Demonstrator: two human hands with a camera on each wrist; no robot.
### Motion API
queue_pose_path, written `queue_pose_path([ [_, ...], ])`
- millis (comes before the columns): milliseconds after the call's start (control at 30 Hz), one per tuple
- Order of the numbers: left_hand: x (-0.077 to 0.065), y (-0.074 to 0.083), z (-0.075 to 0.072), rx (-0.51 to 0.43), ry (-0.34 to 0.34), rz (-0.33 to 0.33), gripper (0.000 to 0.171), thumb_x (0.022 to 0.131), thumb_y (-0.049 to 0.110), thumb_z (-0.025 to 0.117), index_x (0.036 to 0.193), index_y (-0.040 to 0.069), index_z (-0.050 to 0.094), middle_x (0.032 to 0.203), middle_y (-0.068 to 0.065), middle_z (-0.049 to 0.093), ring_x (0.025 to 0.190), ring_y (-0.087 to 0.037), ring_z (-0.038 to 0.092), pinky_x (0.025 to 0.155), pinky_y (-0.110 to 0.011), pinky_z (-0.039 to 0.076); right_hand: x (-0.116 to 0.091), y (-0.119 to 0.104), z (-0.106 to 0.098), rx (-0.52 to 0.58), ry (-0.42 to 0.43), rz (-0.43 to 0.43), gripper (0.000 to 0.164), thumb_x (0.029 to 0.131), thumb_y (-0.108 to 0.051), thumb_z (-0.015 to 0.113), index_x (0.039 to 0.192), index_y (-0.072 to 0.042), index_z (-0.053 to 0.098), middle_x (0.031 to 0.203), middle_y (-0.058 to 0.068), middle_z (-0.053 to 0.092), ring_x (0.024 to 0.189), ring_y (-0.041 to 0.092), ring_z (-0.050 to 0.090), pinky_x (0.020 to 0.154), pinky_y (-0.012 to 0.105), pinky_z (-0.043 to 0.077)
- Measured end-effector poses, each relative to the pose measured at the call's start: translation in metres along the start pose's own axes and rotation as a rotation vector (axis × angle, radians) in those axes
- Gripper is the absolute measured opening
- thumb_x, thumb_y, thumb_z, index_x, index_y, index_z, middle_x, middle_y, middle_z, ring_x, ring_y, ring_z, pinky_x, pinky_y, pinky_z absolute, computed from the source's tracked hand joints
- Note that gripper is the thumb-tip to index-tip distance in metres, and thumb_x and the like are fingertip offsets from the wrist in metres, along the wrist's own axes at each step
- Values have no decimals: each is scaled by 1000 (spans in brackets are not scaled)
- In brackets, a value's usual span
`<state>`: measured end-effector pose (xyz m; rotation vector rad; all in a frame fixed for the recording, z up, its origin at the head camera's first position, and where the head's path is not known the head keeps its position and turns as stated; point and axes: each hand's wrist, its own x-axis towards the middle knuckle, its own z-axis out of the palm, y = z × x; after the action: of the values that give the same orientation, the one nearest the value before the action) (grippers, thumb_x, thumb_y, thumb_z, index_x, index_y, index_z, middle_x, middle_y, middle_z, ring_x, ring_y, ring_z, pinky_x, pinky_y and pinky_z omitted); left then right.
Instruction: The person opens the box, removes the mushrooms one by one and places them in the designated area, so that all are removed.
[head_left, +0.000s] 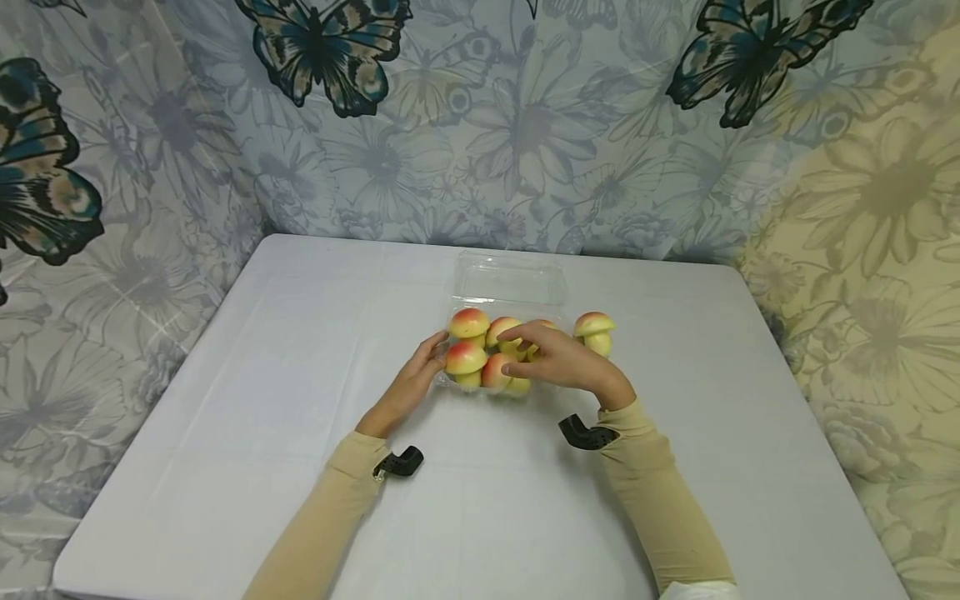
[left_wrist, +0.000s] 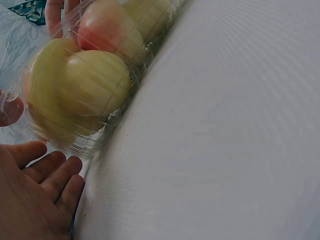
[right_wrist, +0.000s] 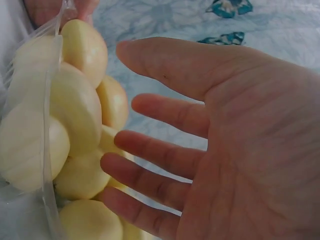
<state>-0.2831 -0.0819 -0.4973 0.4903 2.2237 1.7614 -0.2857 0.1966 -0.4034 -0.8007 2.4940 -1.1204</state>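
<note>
A clear plastic clamshell box point(left_wrist: 82, 149) holds several toy mushrooms point(head_left: 466, 358) with red-and-yellow caps and pale yellow stems. My left hand point(head_left: 408, 385) is at the box's left end, its fingers point(left_wrist: 62, 180) extended along the end wall and its thumb up by the rim. Over the right part of the box hovers my right hand point(head_left: 562, 358), fingers spread and nothing in its palm. In the right wrist view its fingertips point(right_wrist: 142, 102) are close beside the mushroom caps. The right hand partly hides the mushrooms under it in the head view.
The box's transparent lid point(head_left: 510, 279) lies folded back toward the far table edge. One more mushroom point(head_left: 595, 333) stands on the white table point(head_left: 225, 467), right of the box. Butterfly-patterned cloth point(head_left: 525, 125) hangs behind the table.
</note>
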Motion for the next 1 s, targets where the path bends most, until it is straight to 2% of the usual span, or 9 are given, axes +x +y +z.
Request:
queue_pose_path([
  [433,-1,2,1,-10,5,-12,57,107,21,36,161,10,20,167,-16,25,154,-37,27,124,-55,25,2,5,6,-1,-54,-29,52,93,-18,73,138,2,56,137,19,60,114,30,60,95,54,52],
  [700,-1,3,1,-4,6,-10,56,108,22,36,161,11,21,167,-14,25,154,-36,27,124,-54,25,3,4,7,-18,-82,-32,50,93,-19,73,137,0,58,136,14,62,116,27,58,98,51,51],
  [867,-1,3,1,-11,1,-9,56,108,21,36,161,10,20,167,-15,25,154,-36,27,124,-54,26,5,3,8,-44,-114,-31,44,94,-18,72,134,-5,62,134,9,64,125,26,57,106,48,47],
  [1000,-1,3,1,-13,-6,-3,57,108,21,36,161,8,19,167,-17,23,154,-39,26,125,-56,24,5,3,10,-68,-121,-33,43,94,-20,72,134,-6,62,136,9,63,130,28,54,110,49,43],
])
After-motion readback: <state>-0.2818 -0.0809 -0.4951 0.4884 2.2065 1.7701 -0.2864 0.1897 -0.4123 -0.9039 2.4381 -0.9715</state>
